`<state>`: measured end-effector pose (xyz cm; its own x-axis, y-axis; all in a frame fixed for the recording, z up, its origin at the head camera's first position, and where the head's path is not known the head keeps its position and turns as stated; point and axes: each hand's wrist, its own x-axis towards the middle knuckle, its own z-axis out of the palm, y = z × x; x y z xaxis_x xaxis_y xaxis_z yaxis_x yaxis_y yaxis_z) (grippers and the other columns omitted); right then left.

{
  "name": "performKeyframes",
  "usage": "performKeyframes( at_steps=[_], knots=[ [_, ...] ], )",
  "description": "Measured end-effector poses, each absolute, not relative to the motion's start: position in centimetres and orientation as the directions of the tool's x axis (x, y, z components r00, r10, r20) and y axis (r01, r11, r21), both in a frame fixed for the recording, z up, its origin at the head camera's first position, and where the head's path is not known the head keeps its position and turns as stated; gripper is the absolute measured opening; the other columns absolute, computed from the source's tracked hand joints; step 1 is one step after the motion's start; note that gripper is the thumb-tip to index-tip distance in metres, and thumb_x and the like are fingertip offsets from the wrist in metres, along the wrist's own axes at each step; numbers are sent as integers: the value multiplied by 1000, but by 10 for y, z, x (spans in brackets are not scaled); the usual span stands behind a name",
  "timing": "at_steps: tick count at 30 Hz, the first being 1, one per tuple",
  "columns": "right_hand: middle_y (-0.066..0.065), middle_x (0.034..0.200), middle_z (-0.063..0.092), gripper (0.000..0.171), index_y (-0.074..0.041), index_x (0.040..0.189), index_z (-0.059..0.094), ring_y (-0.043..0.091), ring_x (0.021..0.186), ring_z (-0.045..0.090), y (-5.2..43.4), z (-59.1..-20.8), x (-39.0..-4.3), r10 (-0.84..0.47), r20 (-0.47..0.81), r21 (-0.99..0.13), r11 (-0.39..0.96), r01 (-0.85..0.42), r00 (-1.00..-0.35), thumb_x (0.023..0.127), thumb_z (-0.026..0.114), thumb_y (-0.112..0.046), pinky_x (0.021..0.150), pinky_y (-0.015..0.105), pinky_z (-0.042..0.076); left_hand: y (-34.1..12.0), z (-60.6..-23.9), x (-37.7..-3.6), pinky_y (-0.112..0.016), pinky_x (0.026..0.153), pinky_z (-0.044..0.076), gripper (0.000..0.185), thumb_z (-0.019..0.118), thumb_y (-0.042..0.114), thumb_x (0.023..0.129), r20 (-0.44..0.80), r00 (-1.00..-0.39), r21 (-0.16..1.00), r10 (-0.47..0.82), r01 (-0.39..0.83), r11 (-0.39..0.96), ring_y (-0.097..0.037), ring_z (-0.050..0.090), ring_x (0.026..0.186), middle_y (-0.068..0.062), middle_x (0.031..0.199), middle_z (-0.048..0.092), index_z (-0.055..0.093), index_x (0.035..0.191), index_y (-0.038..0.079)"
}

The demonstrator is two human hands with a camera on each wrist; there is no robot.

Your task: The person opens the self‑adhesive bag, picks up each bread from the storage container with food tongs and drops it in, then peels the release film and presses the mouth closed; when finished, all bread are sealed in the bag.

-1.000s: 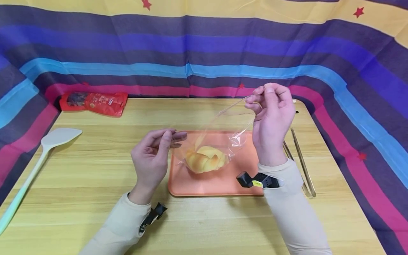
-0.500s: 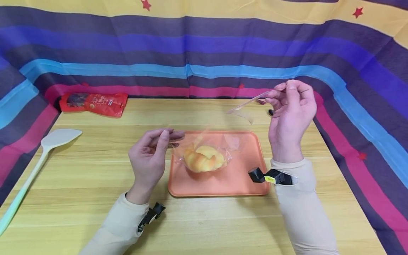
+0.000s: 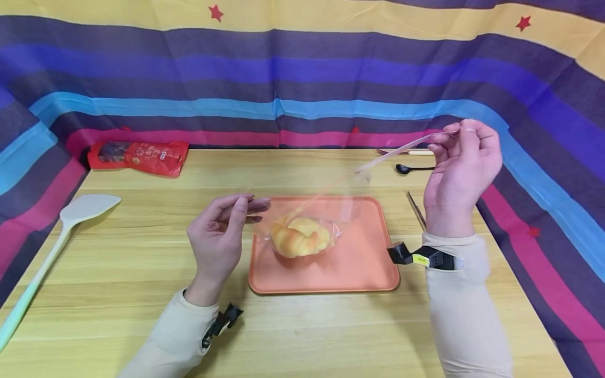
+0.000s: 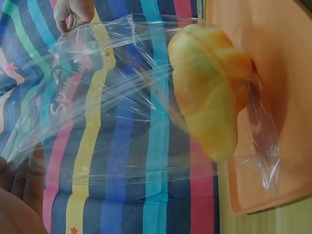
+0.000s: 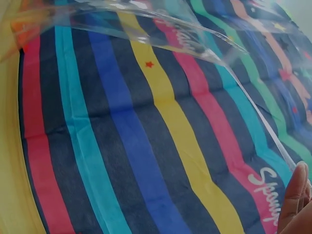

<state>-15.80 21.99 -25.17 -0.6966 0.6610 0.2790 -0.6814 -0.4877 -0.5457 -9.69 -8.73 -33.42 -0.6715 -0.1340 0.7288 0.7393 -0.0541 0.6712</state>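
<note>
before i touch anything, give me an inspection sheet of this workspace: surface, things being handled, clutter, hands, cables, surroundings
Surface: wood-grain table, bearing a salmon-coloured tray.
Things being handled: croissant-shaped roll inside a clear plastic bag; narrow clear strip running towards the bag.
Clutter: red packet and white-headed turner at left; black spoon, cream-handled utensil and serrated metal utensil, partly hidden, at right.
Left hand: pinches the bag.
Right hand: pinches the strip, raised.
Cables: nothing seen.
Surroundings: striped cloth with red stars behind the table and at both sides.
</note>
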Motion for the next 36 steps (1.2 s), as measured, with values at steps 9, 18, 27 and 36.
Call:
performKeyframes(
  at_steps=[9,18,27,36],
  knots=[
    [24,73,55,5,12,90,53,30,52,57,241,-249,-159,697,228,-504,-513,-695,-680,95,53,11,48,30,53,-88,-334,-97,-34,66,60,14,57,-7,95,726,-673,669,-138,739,-85,-28,73,83,-28,90,69,64,100,-17],
    [23,75,56,5,11,90,54,31,52,58,256,-249,-158,718,150,-498,-539,-679,-680,95,52,11,50,32,53,-88,-335,-97,-34,66,60,14,57,-7,95,729,-671,665,-135,741,-89,-28,73,83,-29,89,69,64,100,-18],
    [22,74,55,6,10,88,54,30,51,55,274,-245,-154,754,100,-492,-529,-691,-649,94,53,11,49,32,51,-90,-336,-97,-35,65,60,14,57,-8,95,731,-669,662,-135,743,-95,-27,73,82,-29,88,69,64,100,-19],
    [22,76,56,5,12,92,53,31,55,57,283,-241,-154,797,109,-522,-462,-717,-593,97,51,10,51,31,50,-88,-336,-98,-37,66,60,13,56,-11,94,741,-662,653,-112,750,-106,-28,73,82,-30,88,69,64,100,-19]
  ],
)
